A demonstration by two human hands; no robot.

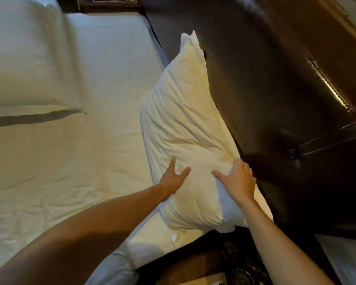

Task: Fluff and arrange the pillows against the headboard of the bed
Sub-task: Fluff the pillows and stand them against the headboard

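Pillow, white and creased, is seen in the middle of the head view, standing on its long edge on the bed sheet and leaned against the dark brown padded headboard, which runs diagonally from the upper middle to the lower right of the frame. Its upper corner is pointed toward the top centre, and its lower end reaches the near edge of the mattress at lower centre.

The left hand is laid flat on the pillow's lower front face, with the thumb spread from straight fingers; nothing is gripped by it. The right hand is placed just beside it, to the right, at the pillow's upper edge next to the headboard. Its thumb is stretched out over the front face, while the fingers are curled over the edge and bunch the fabric there, so the pillow is held by this hand. Both bare forearms are extended from the lower part of the frame.

A second pillow, white and blurred, is seen in the upper left, lying on the sheet well apart from the first and from the headboard. Dark, patterned floor is visible at the lower centre, beyond the mattress corner; its details cannot be made out.
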